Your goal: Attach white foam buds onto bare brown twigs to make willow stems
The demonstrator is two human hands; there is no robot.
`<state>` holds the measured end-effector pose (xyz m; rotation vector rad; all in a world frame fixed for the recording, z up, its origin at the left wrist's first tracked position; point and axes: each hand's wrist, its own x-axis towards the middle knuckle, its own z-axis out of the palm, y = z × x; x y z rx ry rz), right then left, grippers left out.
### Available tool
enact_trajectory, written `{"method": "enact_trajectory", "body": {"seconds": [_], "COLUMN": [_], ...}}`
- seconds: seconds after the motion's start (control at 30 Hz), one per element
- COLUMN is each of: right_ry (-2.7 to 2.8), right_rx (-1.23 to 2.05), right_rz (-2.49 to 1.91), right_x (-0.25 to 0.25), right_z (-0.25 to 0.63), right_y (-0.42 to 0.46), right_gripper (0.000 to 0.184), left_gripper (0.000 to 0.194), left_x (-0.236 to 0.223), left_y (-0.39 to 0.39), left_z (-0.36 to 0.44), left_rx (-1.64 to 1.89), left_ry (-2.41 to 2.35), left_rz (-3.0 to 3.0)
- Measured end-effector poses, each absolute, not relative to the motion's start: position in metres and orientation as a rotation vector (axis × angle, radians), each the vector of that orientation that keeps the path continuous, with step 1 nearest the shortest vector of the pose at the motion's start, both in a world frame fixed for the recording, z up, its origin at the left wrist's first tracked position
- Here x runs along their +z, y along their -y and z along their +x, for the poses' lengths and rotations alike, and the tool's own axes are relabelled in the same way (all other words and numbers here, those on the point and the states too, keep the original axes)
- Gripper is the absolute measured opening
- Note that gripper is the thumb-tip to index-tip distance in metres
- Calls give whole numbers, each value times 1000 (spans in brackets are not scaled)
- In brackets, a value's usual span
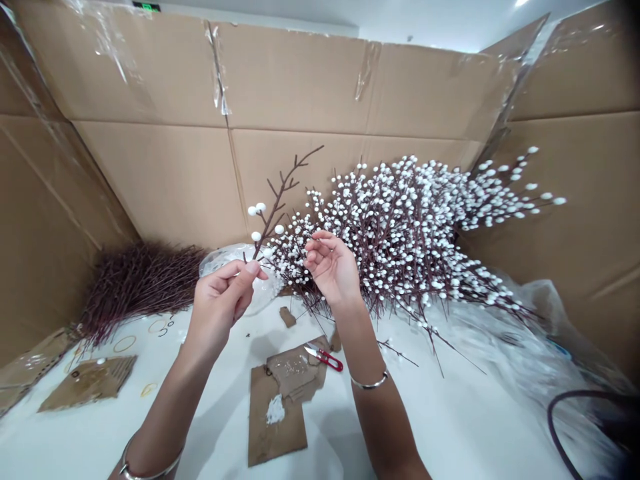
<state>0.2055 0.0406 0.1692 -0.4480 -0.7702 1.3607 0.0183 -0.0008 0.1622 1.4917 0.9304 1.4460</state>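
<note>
My left hand (223, 297) pinches the lower end of a brown artificial berry branch (276, 212) between thumb and forefinger. The branch tilts up to the right; several white berries sit on its lower twigs, while the upper twigs are bare. Beside it, my right hand (334, 267) is raised with the palm toward me, apart from the branch. Its fingers are bent and the tips drawn together; whether something small is between them is hidden. Below the hands lies a cardboard piece (277, 427) bearing a white paste smear (275, 409). Red-handled thread snips (325, 358) rest on cardboard close to my right forearm.
A large heap of white-berried branches (400, 233) fills the back right. Bare brown branches (143, 287) are piled at the left. Another cardboard scrap (93, 381) lies on the white table (215, 427). Clear plastic (505, 340) spreads at right; cardboard walls (300, 87) enclose the table.
</note>
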Motion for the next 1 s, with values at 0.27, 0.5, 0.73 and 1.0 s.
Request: {"method": "enact_trajectory", "body": {"seconds": [0.27,0.5,0.73,1.0], "right_ry": [825,1401,1766,1822], "right_rx": [1327,1147,981,853], "right_rz": [-503,-846,-1429,-1579], "right_x": [170,152,91,43], "right_z": [209,228,247,261], "right_y": [-41,-49,-77,-79], "right_gripper": [7,12,13,17], "left_gripper": [27,30,33,33], "left_x": [166,153,100,21], "left_y": [2,10,13,4], "left_z": [15,-6,-27,-30], "left_rx": [1483,1442,1315,1328], "left_ry": [-931,-1078,-1251,-1354], "left_rz": [1510,1550,1491,1446]}}
